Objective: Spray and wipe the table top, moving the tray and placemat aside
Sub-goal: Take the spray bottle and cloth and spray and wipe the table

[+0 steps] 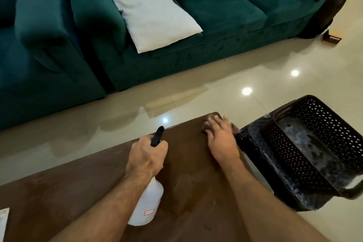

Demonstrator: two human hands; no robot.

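On the brown wooden table top (192,180) we see both hands at work. Our left hand (146,156) grips the neck of a white spray bottle (150,203), its fingers curled around the part just under the black spray head (157,136), which points to the far side. The bottle hangs tilted above the table, its bottom toward us, and it has a small red and white label near the bottom.

Our right hand (220,135) lies flat, fingers spread and straight, at the far right corner of the table. It presses on a dark cloth (234,128), of which only small parts show around the fingers.

To the right of the table, just beside its edge, stands a black perforated plastic tray (306,151) with handles; whether it touches the table we cannot tell.

At the near left edge of the view a pale corner (3,222) of some flat thing lies on the table; we cannot tell what it is.

Beyond the table is a glossy cream tile floor (196,76), then a dark green sofa (225,10) with a white pillow (151,6) on it.
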